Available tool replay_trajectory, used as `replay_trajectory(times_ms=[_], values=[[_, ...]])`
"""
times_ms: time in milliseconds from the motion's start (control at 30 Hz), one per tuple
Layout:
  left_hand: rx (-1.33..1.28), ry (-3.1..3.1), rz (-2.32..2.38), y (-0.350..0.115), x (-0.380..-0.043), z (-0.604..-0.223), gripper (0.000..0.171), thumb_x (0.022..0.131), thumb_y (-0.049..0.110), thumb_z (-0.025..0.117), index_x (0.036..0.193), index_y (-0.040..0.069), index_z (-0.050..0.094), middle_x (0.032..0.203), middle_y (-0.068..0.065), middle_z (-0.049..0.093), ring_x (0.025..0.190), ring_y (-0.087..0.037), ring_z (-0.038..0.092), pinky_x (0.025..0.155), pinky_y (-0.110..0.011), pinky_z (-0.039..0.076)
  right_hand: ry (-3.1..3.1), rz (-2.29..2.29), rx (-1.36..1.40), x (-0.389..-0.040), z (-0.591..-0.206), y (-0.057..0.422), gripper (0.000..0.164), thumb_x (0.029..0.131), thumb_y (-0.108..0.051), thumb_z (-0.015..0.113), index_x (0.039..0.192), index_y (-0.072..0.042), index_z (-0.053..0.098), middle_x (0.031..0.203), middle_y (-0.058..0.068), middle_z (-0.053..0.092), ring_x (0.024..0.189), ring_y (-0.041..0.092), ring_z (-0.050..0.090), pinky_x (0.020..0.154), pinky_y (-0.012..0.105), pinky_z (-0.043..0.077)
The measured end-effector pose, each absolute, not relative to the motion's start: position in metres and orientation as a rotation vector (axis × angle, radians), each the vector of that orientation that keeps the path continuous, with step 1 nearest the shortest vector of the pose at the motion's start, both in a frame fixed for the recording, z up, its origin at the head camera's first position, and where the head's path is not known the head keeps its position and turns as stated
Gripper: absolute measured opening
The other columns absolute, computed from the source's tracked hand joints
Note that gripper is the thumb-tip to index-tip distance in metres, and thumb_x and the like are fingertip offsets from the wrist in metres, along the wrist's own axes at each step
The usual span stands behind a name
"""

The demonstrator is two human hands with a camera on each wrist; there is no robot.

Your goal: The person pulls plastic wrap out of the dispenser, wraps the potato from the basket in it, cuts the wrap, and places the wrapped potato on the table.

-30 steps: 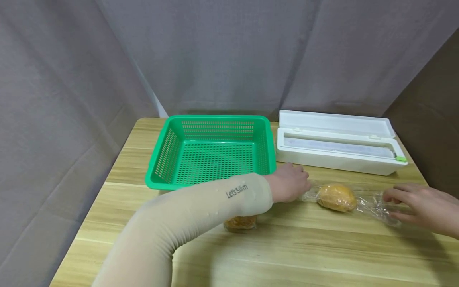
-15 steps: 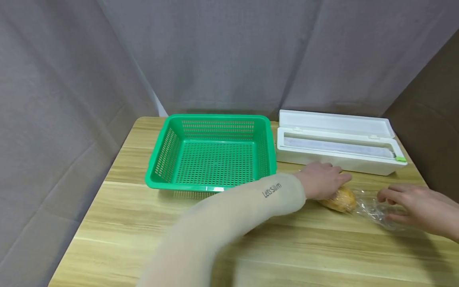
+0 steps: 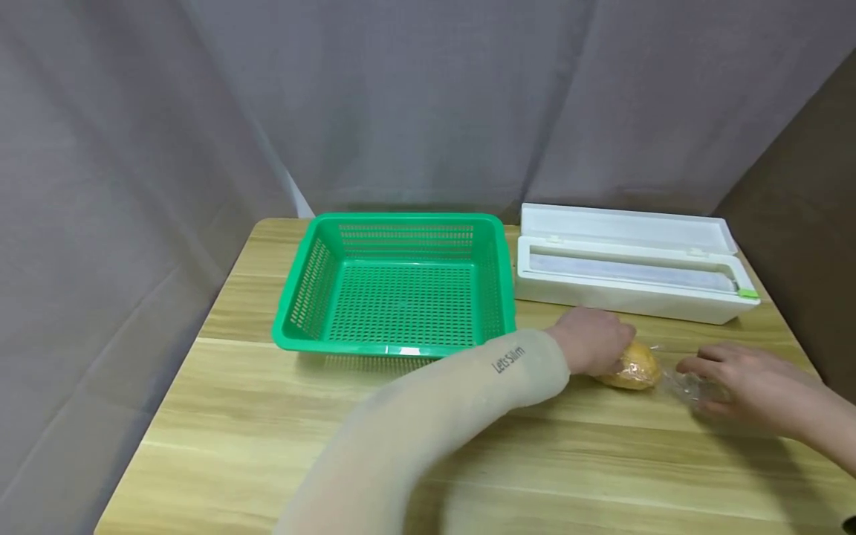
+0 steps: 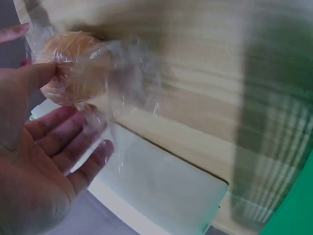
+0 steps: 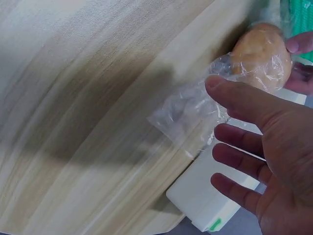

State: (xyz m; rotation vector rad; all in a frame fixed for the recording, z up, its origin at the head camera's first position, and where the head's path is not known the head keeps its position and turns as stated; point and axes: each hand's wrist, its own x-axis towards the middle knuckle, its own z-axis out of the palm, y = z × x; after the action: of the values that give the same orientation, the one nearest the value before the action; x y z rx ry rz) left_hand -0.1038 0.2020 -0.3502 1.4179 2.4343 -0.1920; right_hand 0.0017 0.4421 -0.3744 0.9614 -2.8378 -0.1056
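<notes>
A round golden bread roll (image 3: 635, 368) wrapped in clear cling film lies on the table, right of centre. My left hand (image 3: 595, 342) holds it at its left end; in the left wrist view the thumb (image 4: 41, 74) presses on the wrapped roll while the fingers curl below. Loose cling film (image 4: 132, 78) spreads beside that hand. At the roll's other end my right hand (image 3: 749, 383) hovers with thumb and fingers apart, around the loose film tail (image 5: 186, 112). In the right wrist view its thumb overlaps the film and the other fingers are spread.
A green plastic basket (image 3: 394, 349) with slotted walls stands left of centre. Behind the roll is a white cling film dispenser (image 3: 628, 297) with its lid raised. The left sleeve (image 3: 455, 401) crosses the wooden table (image 3: 267, 423). Grey curtains (image 3: 414, 104) hang behind.
My left hand has moved right from the film's left end onto the roll. My right hand has shifted slightly left toward it, gathering the film tail. Another wrapped roll, seen earlier, is hidden.
</notes>
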Motion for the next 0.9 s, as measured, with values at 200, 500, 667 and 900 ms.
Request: replay_trajectory(times_ms=[200, 500, 667, 900], values=[[1.256, 2.519, -0.132, 0.203, -0.093, -0.353, 0.035, 0.101, 0.056, 0.068, 0.126, 0.033, 0.063, 0.107, 0.017, 0.064, 0.088, -0.001, 0.058, 0.076, -0.019, 0.054, -2.779, -0.005, 0.945, -0.001, -0.374, 0.439, 0.076, 0.088, -0.081, 0.059, 0.112, -0.011, 0.077, 0.102, 0.002, 0.068, 0.081, 0.025, 0.069, 0.064, 0.047, 0.058], [1.094, 2.635, -0.089, 0.197, -0.083, -0.362, 0.034, 0.102, 0.062, 0.061, 0.120, 0.033, 0.066, 0.107, 0.015, 0.062, 0.092, -0.004, 0.054, 0.086, -0.024, 0.050, -2.700, 0.148, 0.822, -0.003, -0.376, 0.421, 0.040, 0.109, -0.053, 0.057, 0.085, -0.024, 0.068, 0.080, -0.020, 0.055, 0.067, -0.001, 0.050, 0.055, 0.031, 0.043], [1.004, 2.655, 0.007, 0.193, -0.080, -0.367, 0.038, 0.103, 0.064, 0.058, 0.118, 0.031, 0.068, 0.106, 0.014, 0.063, 0.094, -0.005, 0.055, 0.085, -0.026, 0.051, -2.940, 0.303, 0.569, 0.003, -0.385, 0.417, 0.012, 0.098, -0.020, 0.079, 0.090, -0.024, 0.071, 0.075, -0.026, 0.055, 0.067, -0.009, 0.045, 0.053, 0.029, 0.042], [0.923, 2.629, 0.110, 0.187, -0.076, -0.376, 0.046, 0.104, 0.068, 0.052, 0.118, 0.029, 0.072, 0.114, 0.013, 0.066, 0.101, -0.006, 0.058, 0.083, -0.027, 0.054, -3.156, 0.945, 0.271, -0.002, -0.399, 0.423, 0.039, 0.117, -0.016, 0.044, 0.109, -0.001, 0.079, 0.087, -0.012, 0.077, 0.073, 0.001, 0.065, 0.062, 0.025, 0.053]])
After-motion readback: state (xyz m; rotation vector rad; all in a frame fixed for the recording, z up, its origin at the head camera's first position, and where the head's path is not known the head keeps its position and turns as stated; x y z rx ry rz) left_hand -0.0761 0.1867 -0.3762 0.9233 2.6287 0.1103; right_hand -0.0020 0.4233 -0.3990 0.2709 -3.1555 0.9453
